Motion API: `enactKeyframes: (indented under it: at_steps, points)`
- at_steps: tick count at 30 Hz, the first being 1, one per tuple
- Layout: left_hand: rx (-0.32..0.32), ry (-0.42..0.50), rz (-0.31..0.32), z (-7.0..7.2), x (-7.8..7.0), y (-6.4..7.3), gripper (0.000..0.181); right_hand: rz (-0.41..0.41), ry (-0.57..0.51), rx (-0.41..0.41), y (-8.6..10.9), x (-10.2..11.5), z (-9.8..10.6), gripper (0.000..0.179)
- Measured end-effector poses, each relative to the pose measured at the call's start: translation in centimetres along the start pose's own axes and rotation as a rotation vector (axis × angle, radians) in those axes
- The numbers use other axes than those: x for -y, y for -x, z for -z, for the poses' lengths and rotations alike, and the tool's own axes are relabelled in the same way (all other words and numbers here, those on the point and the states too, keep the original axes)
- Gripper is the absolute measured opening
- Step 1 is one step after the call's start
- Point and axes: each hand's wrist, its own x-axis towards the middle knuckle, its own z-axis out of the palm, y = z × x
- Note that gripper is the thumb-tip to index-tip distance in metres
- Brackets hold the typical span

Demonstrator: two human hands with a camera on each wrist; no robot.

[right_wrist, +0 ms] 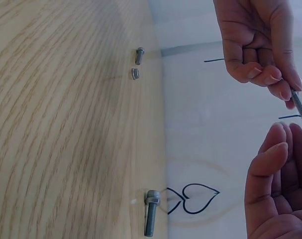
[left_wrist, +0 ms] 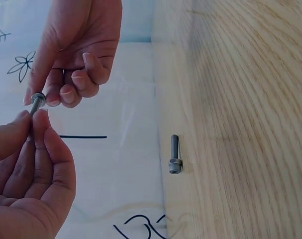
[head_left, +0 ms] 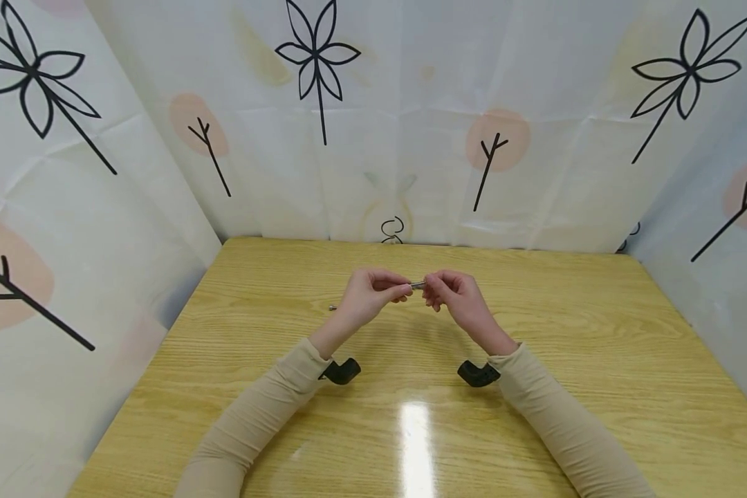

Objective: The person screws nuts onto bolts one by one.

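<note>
A slim metal bolt (head_left: 418,286) is held up between the two hands, above the table. My left hand (head_left: 373,294) pinches its shank between thumb and fingertips; the threaded part (right_wrist: 301,107) shows in the right wrist view. At the other end, the thumb and forefinger of my right hand (head_left: 457,297) pinch around a wider metal ring (left_wrist: 38,98), seen in the left wrist view. The right hand's other fingers are curled loosely. Fingertips partly hide both ends of the bolt.
On the wooden table (head_left: 411,449) lies a bolt (left_wrist: 175,154) with a collar by its head. The right wrist view shows a smaller bolt (right_wrist: 140,56) beside a loose nut (right_wrist: 135,73). Printed cloth (head_left: 411,173) walls the back and sides. Black camera mounts (head_left: 342,371) sit at the wrists.
</note>
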Motion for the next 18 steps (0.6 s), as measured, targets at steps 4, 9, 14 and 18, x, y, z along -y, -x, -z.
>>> enactKeyframes:
  at_steps: [4,9,14,18]
  points:
    - [-0.006,-0.007,0.018,-0.01,0.05,0.00,0.015,-0.023,-0.057,0.012,0.15,0.17,0.20,0.036]
    - [-0.009,0.029,0.040,0.17,0.20,0.06,0.017,0.021,-0.158,0.081,0.44,0.43,0.62,0.031]
    - [0.008,0.135,0.058,0.24,0.25,0.09,0.018,0.022,-0.180,0.092,0.51,0.53,0.59,0.030]
    - [0.011,0.178,0.066,0.21,0.31,0.07,0.018,-0.020,-0.131,0.058,0.36,0.57,0.42,0.034]
